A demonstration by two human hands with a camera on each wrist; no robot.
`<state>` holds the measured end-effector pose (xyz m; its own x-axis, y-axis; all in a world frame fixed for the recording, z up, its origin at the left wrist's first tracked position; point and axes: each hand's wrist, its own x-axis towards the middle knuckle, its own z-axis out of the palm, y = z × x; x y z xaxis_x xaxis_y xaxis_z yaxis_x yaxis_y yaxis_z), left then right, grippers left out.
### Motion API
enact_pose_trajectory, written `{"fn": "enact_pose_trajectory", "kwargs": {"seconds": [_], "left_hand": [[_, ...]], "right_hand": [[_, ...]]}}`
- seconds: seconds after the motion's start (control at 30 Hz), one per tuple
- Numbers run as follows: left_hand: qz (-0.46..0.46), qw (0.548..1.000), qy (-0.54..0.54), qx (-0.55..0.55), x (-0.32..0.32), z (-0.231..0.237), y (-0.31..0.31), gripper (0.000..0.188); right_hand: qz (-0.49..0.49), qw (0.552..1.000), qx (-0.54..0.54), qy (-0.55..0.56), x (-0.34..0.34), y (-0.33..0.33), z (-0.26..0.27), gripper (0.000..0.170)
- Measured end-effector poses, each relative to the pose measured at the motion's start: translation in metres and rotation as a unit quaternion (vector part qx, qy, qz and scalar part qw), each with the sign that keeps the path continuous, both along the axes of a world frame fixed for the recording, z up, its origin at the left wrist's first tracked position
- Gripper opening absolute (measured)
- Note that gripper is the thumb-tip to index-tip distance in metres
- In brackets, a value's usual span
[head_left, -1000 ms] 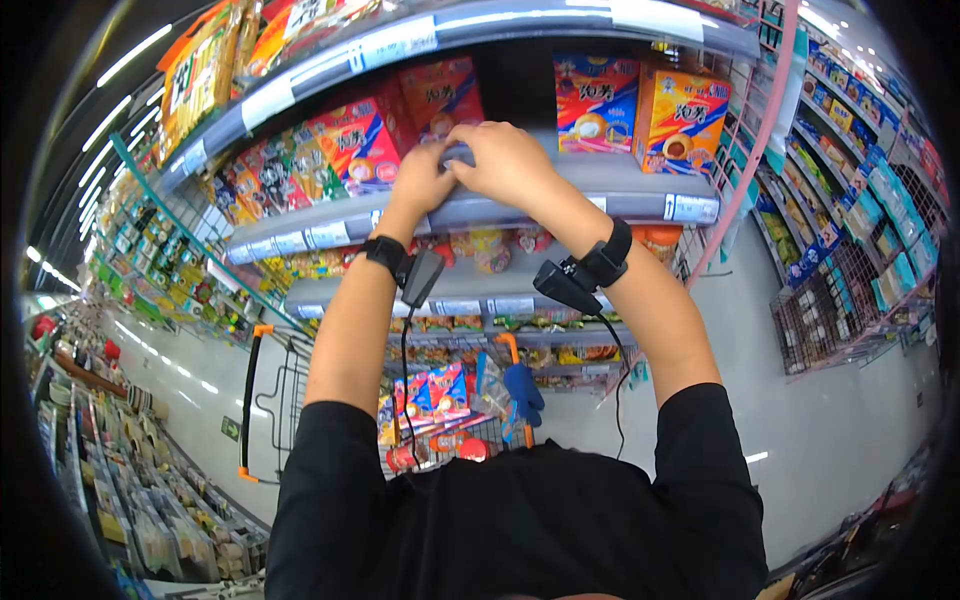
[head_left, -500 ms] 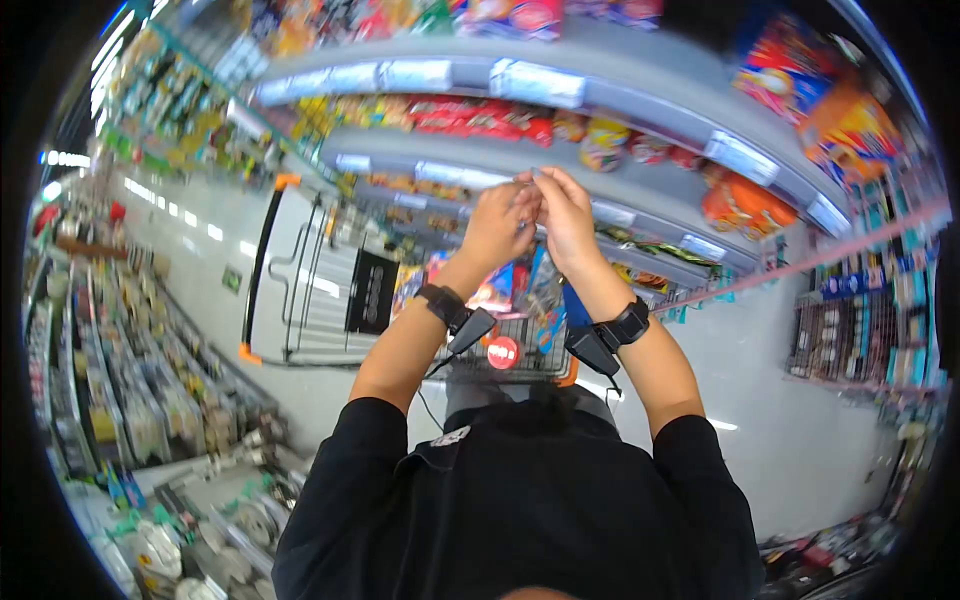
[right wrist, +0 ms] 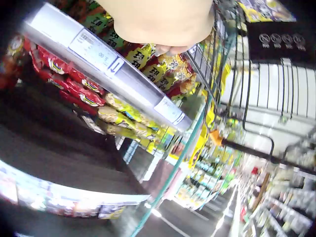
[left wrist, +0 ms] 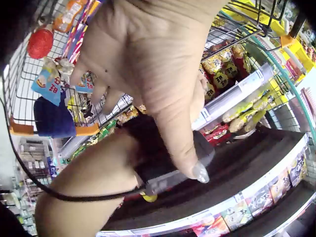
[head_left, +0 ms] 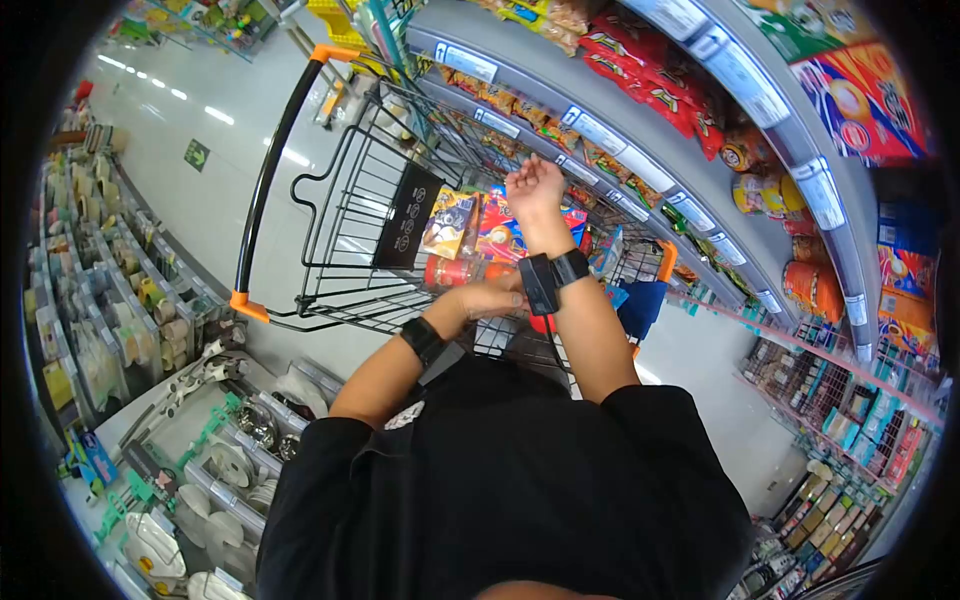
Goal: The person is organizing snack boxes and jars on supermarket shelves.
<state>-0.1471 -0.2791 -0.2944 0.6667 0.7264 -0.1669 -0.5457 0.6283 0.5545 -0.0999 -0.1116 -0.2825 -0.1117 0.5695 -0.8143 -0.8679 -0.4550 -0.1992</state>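
Observation:
My left hand (head_left: 483, 299) lies beside the black wrist camera (head_left: 538, 284) strapped to my right wrist. In the left wrist view, the left thumb (left wrist: 181, 148) stretches across that camera's edge, while the other fingers hang loosely on the far side. My right hand (head_left: 537, 188) is raised over the shopping cart (head_left: 345, 235), its fingers loosely bent around nothing. Beneath the hands, the cart holds red and blue snack boxes (head_left: 497, 232), a yellow box (head_left: 447, 222) and a red-labelled jar (head_left: 450, 272).
Snack shelves (head_left: 640, 165) run along the cart's right side, with red packets (head_left: 655, 75) and small tubs (head_left: 765, 193) on them. A blue cloth (head_left: 641, 306) hangs at the cart's orange-cornered end. Kitchenware racks (head_left: 235, 465) stand to the left and behind.
Both hands have come down from the upper shelf and parted above the cart. The left hand has moved to the right wrist. The view has turned left and down towards the cart.

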Motion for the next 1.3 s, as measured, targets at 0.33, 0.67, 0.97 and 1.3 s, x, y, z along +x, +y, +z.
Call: {"fn": "enact_pose_trajectory", "kwargs": {"seconds": [0.33, 0.67, 0.97, 1.3], "left_hand": [[-0.216, 0.928, 0.301, 0.026, -0.046, 0.086, 0.042, 0.064], [-0.213, 0.940, 0.250, 0.088, -0.029, 0.051, 0.027, 0.056], [-0.233, 0.925, 0.263, 0.142, -0.058, 0.017, 0.048, 0.050], [0.358, 0.846, -0.007, -0.395, -0.121, -0.030, 0.109, 0.032]], "right_hand": [[0.050, 0.816, 0.394, -0.420, -0.002, -0.001, -0.023, 0.007], [0.198, 0.315, 0.585, -0.720, 0.027, -0.029, 0.001, 0.012], [0.003, 0.838, 0.374, -0.399, 0.028, -0.009, 0.019, 0.014], [0.456, 0.323, 0.720, -0.411, -0.040, -0.093, 0.131, 0.066]]}}
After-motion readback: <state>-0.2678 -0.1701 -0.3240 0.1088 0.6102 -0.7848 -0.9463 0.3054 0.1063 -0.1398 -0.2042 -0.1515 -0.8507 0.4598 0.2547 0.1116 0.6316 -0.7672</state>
